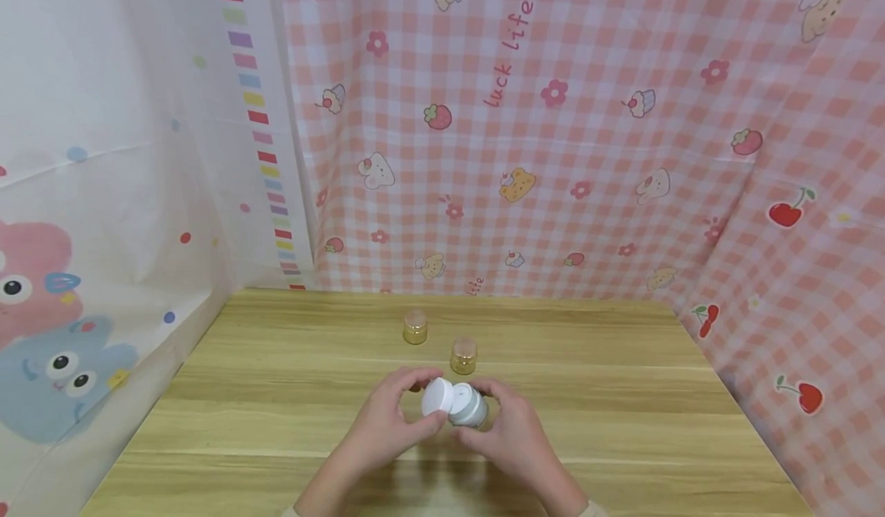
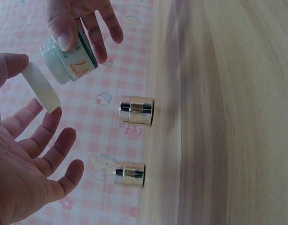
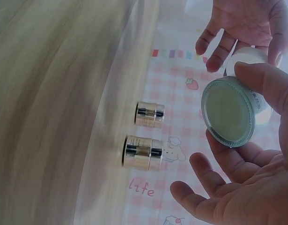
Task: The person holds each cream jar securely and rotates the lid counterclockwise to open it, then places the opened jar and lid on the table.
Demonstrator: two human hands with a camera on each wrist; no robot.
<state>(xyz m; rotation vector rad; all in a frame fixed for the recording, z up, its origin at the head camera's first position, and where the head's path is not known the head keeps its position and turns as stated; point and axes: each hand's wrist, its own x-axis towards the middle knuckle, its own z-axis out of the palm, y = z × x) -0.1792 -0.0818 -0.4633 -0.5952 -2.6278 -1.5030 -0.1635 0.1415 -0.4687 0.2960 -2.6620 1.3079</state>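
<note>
My left hand pinches a round white lid between thumb and fingertips, its other fingers spread. Beside it, my right hand grips a pale green glass jar with a white top. In the left wrist view the jar shows an orange mark on its label, and the lid is apart from its mouth. The right wrist view shows the round base of the jar facing the camera. Both hands hold their things above the wooden table.
Two small gold jars stand on the wooden table beyond the hands: one gold jar farther back and left, another gold jar nearer. A pink checked cloth hangs behind the table; a white printed cloth hangs at the left.
</note>
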